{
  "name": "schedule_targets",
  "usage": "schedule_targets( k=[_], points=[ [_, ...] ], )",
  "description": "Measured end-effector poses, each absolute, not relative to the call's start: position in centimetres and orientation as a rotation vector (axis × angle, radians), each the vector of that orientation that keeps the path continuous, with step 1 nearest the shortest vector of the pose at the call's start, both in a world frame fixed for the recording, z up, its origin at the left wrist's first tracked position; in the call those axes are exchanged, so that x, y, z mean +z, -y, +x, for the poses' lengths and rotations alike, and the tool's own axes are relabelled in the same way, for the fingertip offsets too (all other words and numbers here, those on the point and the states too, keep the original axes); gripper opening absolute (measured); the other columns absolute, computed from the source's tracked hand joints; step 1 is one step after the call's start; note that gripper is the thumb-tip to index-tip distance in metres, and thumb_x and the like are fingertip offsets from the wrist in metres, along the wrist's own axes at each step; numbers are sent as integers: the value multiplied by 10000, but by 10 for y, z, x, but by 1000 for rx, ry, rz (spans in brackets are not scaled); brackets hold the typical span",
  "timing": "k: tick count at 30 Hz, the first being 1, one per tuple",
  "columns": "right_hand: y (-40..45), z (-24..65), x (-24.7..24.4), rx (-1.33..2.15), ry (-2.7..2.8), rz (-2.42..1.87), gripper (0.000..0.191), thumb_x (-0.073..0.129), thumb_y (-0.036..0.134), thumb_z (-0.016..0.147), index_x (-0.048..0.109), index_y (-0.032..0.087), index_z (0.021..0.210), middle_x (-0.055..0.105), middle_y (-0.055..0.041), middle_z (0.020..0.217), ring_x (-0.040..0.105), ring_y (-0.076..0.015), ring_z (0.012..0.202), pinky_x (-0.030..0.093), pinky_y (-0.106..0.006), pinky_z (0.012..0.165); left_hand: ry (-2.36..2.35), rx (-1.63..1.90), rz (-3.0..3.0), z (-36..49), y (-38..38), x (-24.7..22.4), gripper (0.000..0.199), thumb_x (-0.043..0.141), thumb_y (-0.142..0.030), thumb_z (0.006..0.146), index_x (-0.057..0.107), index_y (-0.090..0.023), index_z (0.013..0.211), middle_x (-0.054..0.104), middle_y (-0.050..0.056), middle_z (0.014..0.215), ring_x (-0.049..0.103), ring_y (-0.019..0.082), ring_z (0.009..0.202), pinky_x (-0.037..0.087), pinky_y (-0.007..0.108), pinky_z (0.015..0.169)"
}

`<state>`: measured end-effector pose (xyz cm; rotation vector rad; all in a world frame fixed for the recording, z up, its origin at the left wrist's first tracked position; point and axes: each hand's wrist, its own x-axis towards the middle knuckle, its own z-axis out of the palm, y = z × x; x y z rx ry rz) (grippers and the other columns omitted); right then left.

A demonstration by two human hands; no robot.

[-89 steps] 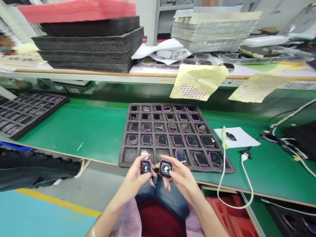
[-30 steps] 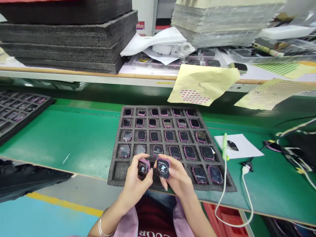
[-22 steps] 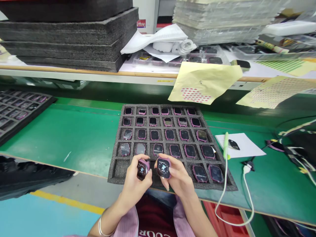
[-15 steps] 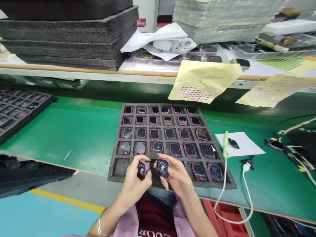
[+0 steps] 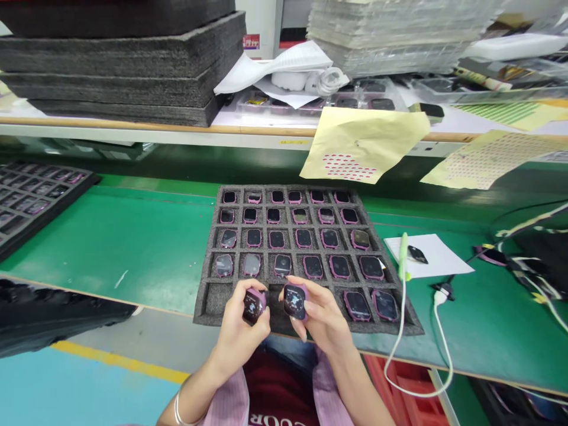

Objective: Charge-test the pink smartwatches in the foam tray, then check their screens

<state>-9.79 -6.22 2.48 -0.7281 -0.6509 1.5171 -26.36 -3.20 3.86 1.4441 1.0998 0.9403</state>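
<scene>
My left hand is closed around a purple smartwatch case, its lit screen tilted toward me. In my right hand is a second purple smartwatch case, pinched between thumb and fingers, also with its screen lit. Neither watch has a strap. Both are held over the front row of a black foam tray. Purple watch cases with dark screens lie in most of the tray's compartments, such as one watch right of my hands. My hands hide part of the front row.
A second foam tray of watches lies at far left. Right of the main tray are a white cable, a green stick-like tool and a white sheet. Stacked black foam and a yellow sheet are on the shelf.
The two watches have moved slightly apart, the left one leftward and the right one a little rightward. Both stay in my hands, and the view has shifted slightly.
</scene>
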Motion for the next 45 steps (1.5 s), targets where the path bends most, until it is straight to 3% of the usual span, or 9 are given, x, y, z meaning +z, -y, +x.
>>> schedule_targets(
  k=[17,22,25,29,32,45],
  points=[
    [67,-97,30,1535,668,-677,353,724,327,778,694,220,1113,701,-91,879,538,-103,387,369,-197,320,-1135,997,1429,-269,34,41,265,584,-87,745,537,-212,973,543,-25,798,536,122,687,450,218,664],
    [63,-94,26,1594,722,-695,433,681,305,824,620,198,1238,698,-109,954,620,-144,468,485,-249,409,-1018,867,1239,-269,31,40,491,623,-171,790,459,-232,1248,557,18,915,566,138,700,485,233,597],
    [63,-92,21,1594,781,-722,427,655,278,851,590,195,1265,682,-125,1050,650,-152,542,533,-265,482,-853,801,1116,-273,28,41,585,609,-234,835,364,-240,1366,579,43,948,601,173,777,530,266,638],
    [67,-92,17,1530,814,-824,458,673,216,842,558,217,1286,666,-105,1094,633,-121,582,522,-209,476,-749,738,1055,-282,26,40,490,535,-278,898,393,-235,1365,606,89,1110,623,223,939,553,322,761],
    [71,-92,16,1498,820,-861,553,653,193,860,460,245,1376,668,-107,1103,660,-145,595,531,-224,460,-756,713,1007,-285,25,36,452,511,-272,910,419,-225,1350,603,103,1166,629,236,973,553,335,771],
    [73,-96,15,1434,820,-902,489,649,240,883,504,217,1350,686,-142,1109,681,-174,567,525,-243,421,-807,729,975,-284,23,35,434,569,-284,873,495,-218,1296,645,84,1024,650,224,880,570,315,690]
  ],
)
